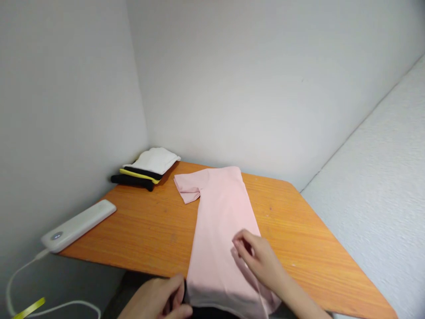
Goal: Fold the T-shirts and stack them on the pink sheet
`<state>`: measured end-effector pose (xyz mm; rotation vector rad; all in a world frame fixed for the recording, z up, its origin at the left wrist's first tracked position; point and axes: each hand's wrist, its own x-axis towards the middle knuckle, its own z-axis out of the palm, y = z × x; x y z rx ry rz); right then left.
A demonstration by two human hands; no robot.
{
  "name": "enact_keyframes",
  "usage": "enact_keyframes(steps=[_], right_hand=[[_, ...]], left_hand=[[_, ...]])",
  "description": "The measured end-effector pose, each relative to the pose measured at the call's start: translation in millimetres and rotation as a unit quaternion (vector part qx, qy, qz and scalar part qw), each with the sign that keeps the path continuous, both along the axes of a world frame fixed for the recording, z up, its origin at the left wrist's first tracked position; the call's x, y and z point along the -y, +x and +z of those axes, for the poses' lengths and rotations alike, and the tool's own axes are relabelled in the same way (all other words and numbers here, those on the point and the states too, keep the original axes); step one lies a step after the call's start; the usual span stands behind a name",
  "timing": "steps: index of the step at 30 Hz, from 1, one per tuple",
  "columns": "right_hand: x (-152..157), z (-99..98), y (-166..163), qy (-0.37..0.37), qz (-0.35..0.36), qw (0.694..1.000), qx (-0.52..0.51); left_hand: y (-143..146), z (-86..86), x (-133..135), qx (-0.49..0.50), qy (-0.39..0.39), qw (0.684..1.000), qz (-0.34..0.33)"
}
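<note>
A pink short-sleeved T-shirt (221, 217) lies doubled lengthwise, its sleeve side pointing left and its hem hanging over the table's near edge. Beside the hem's left corner is my left hand (159, 297), fingers curled in and nothing visible in them; whether it touches the cloth I cannot tell. Over the lower right part of the shirt hovers my right hand (260, 259). Its fingers are bent loosely toward the thumb with no cloth visible between them, and a shadow falls on the fabric below.
The wooden table (149, 230) stands in a wall corner. A stack of folded clothes (151, 161), white on top with black and yellow below, sits at the back left. On the left edge lies a white power bank (79, 223) with a white cable (20, 270) hanging down.
</note>
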<state>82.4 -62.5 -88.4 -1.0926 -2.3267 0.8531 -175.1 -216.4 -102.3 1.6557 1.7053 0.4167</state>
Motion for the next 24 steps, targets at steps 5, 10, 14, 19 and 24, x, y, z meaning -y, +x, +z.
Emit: enact_keyframes(steps=[5,10,14,19,24], right_hand=[[-91.7,4.7,-106.6,0.141,-0.015,0.98,0.14],[-128.1,-20.0,-169.1,0.166,-0.073,0.96,0.216],[-143.9,-31.0,-172.7,0.15,-0.057,0.966,0.204],[-177.4,-32.1,-151.3,0.126,-0.034,0.974,0.185],[-219.0,-40.8,-119.5,0.128,-0.068,0.97,0.196]], left_hand=[[-29.1,19.2,-112.8,-0.114,0.234,0.961,0.098],[-61.4,-2.7,-210.0,-0.196,0.28,0.934,0.103],[-71.3,-15.2,-227.6,-0.234,0.266,0.933,0.066],[-80.3,-22.4,-222.6,-0.274,0.259,0.925,0.042],[-83.8,-23.8,-223.7,-0.304,0.254,0.917,0.042]])
